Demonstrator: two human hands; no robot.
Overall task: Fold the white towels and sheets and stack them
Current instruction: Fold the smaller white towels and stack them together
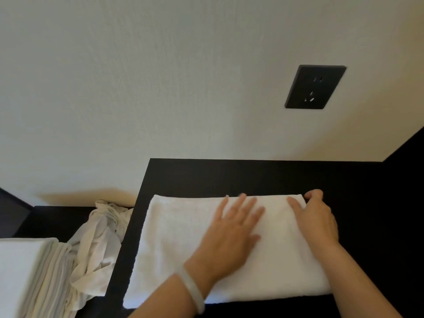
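While left hand (231,235) lies flat on the folded towel (179,249), right hand (314,216) pinches its far corner

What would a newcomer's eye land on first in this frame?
The white towel lies folded on the dark table at centre, with the left hand flat on it and the right hand gripping its far right corner. Next comes the black wall socket at upper right. At lower left, a crumpled sheet lies beside a folded stack.
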